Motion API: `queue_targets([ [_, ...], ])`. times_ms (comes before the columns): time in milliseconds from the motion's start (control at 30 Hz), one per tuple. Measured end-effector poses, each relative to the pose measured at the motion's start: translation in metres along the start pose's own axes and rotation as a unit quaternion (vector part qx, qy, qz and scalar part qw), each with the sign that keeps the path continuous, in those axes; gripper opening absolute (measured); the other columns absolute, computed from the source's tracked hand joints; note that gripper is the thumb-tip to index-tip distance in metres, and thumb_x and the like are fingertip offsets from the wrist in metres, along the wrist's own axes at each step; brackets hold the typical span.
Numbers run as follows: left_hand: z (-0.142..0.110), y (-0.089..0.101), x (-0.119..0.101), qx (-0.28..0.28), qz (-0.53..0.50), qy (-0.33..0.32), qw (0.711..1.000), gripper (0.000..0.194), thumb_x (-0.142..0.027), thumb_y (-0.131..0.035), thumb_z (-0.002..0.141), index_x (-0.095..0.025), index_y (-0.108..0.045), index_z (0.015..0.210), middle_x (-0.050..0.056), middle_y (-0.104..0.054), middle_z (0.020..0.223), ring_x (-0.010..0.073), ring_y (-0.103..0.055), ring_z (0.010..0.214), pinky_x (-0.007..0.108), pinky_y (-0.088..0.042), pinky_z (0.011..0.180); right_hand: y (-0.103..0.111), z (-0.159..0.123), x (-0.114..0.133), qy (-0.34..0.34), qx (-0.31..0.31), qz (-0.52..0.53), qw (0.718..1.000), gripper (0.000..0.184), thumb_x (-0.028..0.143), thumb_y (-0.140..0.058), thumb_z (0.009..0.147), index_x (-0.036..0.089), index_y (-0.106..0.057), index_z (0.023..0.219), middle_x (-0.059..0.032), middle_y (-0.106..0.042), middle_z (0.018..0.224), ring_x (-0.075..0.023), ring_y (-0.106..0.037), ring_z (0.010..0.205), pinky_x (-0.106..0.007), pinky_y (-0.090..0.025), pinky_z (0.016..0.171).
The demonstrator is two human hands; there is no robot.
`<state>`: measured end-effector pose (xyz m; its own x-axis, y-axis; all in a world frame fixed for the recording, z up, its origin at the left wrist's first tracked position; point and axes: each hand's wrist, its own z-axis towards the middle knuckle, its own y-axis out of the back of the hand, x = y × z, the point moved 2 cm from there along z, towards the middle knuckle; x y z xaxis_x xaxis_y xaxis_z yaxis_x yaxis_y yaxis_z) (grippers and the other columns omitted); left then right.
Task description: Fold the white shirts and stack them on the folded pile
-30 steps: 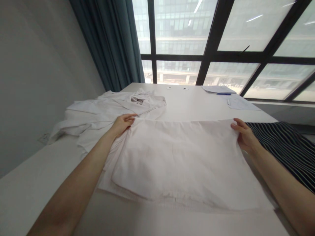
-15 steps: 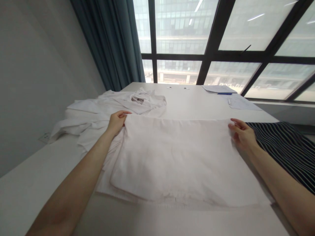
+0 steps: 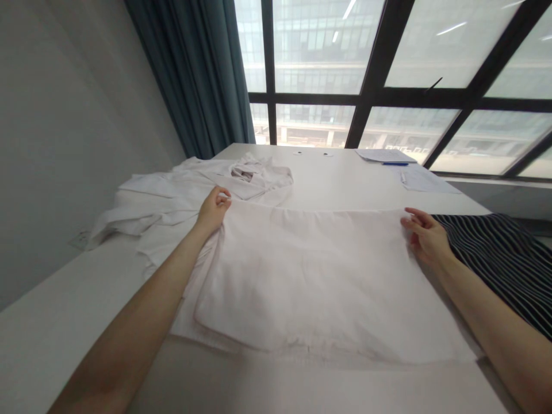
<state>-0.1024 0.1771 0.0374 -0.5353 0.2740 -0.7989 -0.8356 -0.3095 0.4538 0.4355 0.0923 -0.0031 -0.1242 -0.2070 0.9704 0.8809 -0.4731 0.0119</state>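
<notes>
A folded white cloth [image 3: 323, 276], perhaps a garment, lies in layers across the near part of the table, its lower layer showing at the left edge. My left hand [image 3: 214, 210] pinches its far left corner between thumb and fingers. At the far right corner, my right hand [image 3: 425, 233] grips the cloth with its thumb and fingertips. The far edge is drawn fairly straight between both hands. Behind my left hand spreads a heap of rumpled white clothing [image 3: 172, 192], partly under the folded cloth's left side.
The white table [image 3: 328, 178] runs toward the window [image 3: 317, 52]. Papers [image 3: 425, 179] and a blue pen [image 3: 395, 164] lie at the far right. A dark striped cloth [image 3: 495, 259] is beside my right arm. A blue curtain [image 3: 202, 80] hangs behind the heap.
My left hand has shifted slightly up and to the right, its fingers curling more over the corner. My right hand stays almost where it was, and the cloth has barely moved.
</notes>
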Motion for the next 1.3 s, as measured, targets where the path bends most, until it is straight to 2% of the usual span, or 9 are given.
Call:
queue_targets([
  [133,-0.001,0.001,0.006,-0.001,0.063,-0.008,0.998,0.016,-0.020,-0.051,0.072,-0.017,-0.067,0.073,0.002,-0.065,0.075,0.0178,-0.060,0.075,0.026,-0.047,0.075,0.000,-0.001,0.003,0.005,-0.025,0.040,0.999,0.038,0.030,-0.082,0.051,0.029,-0.072,0.088,0.0045,-0.052,0.064,-0.0077,-0.037,0.044,-0.022,-0.021,0.030],
  [300,0.000,-0.001,0.013,0.059,0.094,-0.019,0.994,0.036,-0.016,-0.043,0.079,-0.016,-0.075,0.095,0.007,-0.069,0.107,0.0214,-0.061,0.102,0.029,-0.044,0.097,-0.003,-0.006,0.002,-0.007,-0.058,-0.026,0.998,0.037,0.034,-0.078,0.055,0.026,-0.075,0.091,0.0019,-0.058,0.065,-0.0067,-0.033,0.042,-0.023,-0.019,0.033],
  [467,0.005,-0.004,0.023,0.095,0.176,-0.043,0.979,0.049,-0.008,-0.040,0.075,-0.016,-0.070,0.113,0.007,-0.062,0.115,0.0213,-0.057,0.110,0.033,-0.040,0.106,-0.002,-0.008,0.001,0.041,-0.064,-0.178,0.981,0.034,0.032,-0.067,0.066,0.020,-0.076,0.097,-0.0029,-0.067,0.072,-0.0100,-0.047,0.051,-0.023,-0.035,0.042],
  [600,0.003,-0.007,0.014,0.084,0.268,-0.098,0.955,0.053,-0.003,-0.042,0.072,-0.015,-0.069,0.116,0.011,-0.055,0.121,0.0237,-0.056,0.111,0.037,-0.040,0.106,0.000,-0.005,0.003,0.093,-0.012,-0.355,0.930,0.037,0.034,-0.057,0.077,0.016,-0.073,0.105,-0.0107,-0.072,0.088,-0.0221,-0.065,0.072,-0.035,-0.053,0.062],
  [700,-0.008,-0.022,-0.008,0.086,0.313,-0.168,0.931,0.050,-0.003,-0.041,0.077,-0.016,-0.067,0.117,0.012,-0.051,0.131,0.0259,-0.051,0.119,0.041,-0.039,0.107,-0.013,-0.009,0.008,0.158,0.051,-0.403,0.900,0.042,0.036,-0.051,0.084,0.015,-0.066,0.117,-0.0166,-0.065,0.121,-0.0297,-0.063,0.107,-0.046,-0.051,0.090],
  [833,-0.038,-0.058,-0.032,0.208,0.306,-0.228,0.901,0.043,-0.018,-0.036,0.092,-0.017,-0.059,0.128,0.009,-0.047,0.143,0.0231,-0.045,0.130,0.040,-0.034,0.111,-0.045,-0.027,0.009,0.238,0.202,-0.440,0.842,0.049,0.043,-0.047,0.089,0.020,-0.056,0.132,-0.0116,-0.053,0.140,-0.0281,-0.045,0.132,-0.045,-0.035,0.111],
  [933,-0.058,-0.076,-0.034,0.290,0.351,-0.217,0.864,0.048,-0.038,-0.037,0.097,-0.022,-0.046,0.141,0.008,-0.037,0.152,0.0295,-0.032,0.140,0.048,-0.025,0.114,-0.060,-0.039,0.003,0.233,0.283,-0.495,0.788,0.053,0.048,-0.039,0.094,0.023,-0.050,0.139,-0.0077,-0.047,0.147,-0.0279,-0.036,0.139,-0.046,-0.031,0.113],
  [1067,-0.065,-0.077,-0.031,0.314,0.383,-0.198,0.846,0.052,-0.048,-0.032,0.099,-0.030,-0.037,0.147,0.005,-0.031,0.156,0.0302,-0.024,0.144,0.054,-0.017,0.114,-0.061,-0.043,-0.001,0.189,0.299,-0.577,0.736,0.058,0.054,-0.022,0.097,0.028,-0.039,0.147,-0.0025,-0.036,0.154,-0.0288,-0.030,0.142,-0.050,-0.029,0.112],
  [1300,-0.052,-0.059,-0.028,0.301,0.436,-0.116,0.840,0.057,-0.055,-0.031,0.097,-0.031,-0.032,0.149,0.007,-0.026,0.158,0.0343,-0.022,0.144,0.060,-0.016,0.111,-0.043,-0.033,-0.002,0.142,0.250,-0.624,0.726,0.061,0.057,-0.019,0.096,0.029,-0.038,0.147,-0.0035,-0.035,0.155,-0.0280,-0.032,0.141,-0.055,-0.025,0.112],
])
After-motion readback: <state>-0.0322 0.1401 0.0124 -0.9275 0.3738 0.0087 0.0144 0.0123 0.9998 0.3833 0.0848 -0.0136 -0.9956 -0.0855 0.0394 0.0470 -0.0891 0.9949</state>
